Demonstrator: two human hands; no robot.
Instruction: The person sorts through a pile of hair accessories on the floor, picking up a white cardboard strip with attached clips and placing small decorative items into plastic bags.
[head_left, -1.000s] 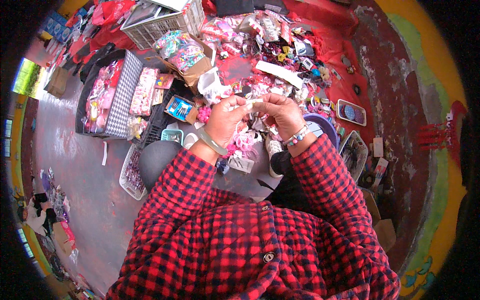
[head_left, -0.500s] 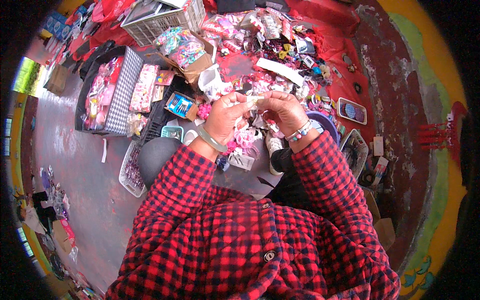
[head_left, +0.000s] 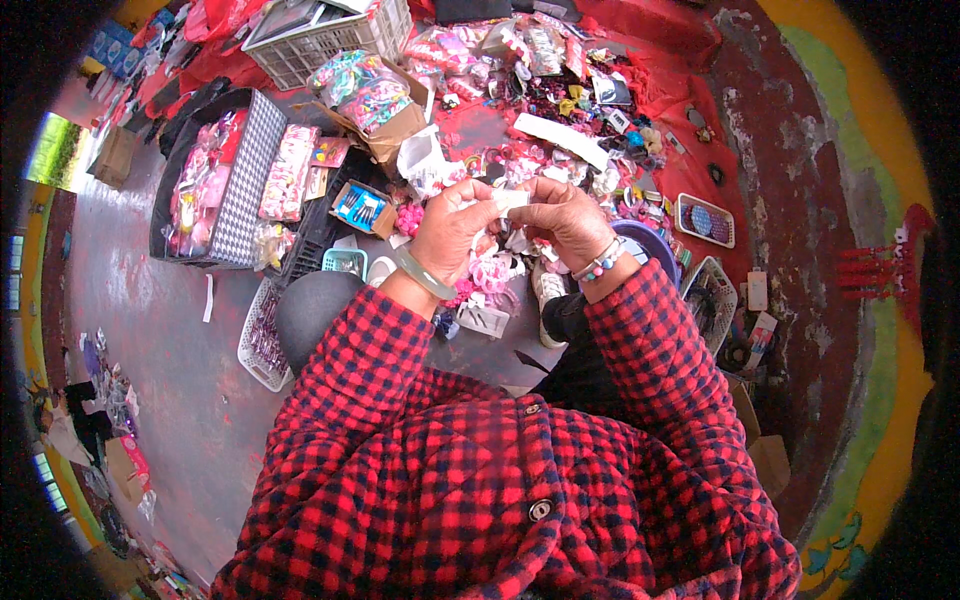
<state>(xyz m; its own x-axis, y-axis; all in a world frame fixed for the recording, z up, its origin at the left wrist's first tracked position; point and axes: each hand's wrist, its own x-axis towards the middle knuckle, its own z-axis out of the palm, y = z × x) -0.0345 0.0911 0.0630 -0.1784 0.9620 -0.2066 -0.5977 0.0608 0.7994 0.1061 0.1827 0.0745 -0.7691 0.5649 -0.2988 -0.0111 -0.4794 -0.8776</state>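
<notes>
Both my hands meet in front of me over a pile of small goods. My left hand (head_left: 450,235) pinches one edge of a small white card (head_left: 511,199), and my right hand (head_left: 568,222) grips its other side between thumb and fingers. Whether anything is attached to the card is too small to tell. Beneath the hands lie pink ruffled hair ties (head_left: 490,272) and a white card with dark slits (head_left: 483,319). A white shoe (head_left: 549,305) shows below my right hand.
A black-and-white patterned box (head_left: 236,185) of pink packets stands at the left, beside a small carton (head_left: 363,208) with blue lining. A grey crate (head_left: 335,48) is at the back. White baskets (head_left: 258,368) and a blue basin (head_left: 650,248) flank me. Mixed accessories cover the red sheet ahead.
More of the white card now shows between my fingertips, where it was mostly covered before. My hands have shifted only slightly.
</notes>
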